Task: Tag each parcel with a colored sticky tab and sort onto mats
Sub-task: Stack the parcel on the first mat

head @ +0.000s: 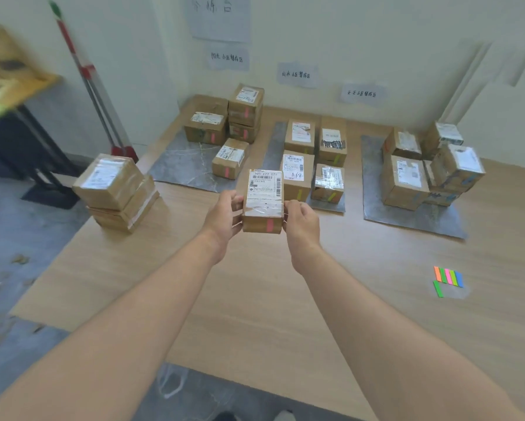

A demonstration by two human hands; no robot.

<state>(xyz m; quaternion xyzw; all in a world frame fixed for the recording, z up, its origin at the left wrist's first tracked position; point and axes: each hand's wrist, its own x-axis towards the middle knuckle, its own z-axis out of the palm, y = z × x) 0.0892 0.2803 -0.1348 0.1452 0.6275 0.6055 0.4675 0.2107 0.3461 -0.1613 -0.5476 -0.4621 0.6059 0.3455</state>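
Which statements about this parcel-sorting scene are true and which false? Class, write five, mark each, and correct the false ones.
1. The left hand and the right hand both grip the held parcel. True.
2. The held parcel bears a blue tab. False: its tab is pink.
3. The sticky tab pad lies on the wooden surface, right of the arms. True.
4. Parcels on the left mat carry green tabs. False: their tabs are pink.
5. The stack of parcels at far left sits on a mat. False: it sits on bare wood, off the mats.
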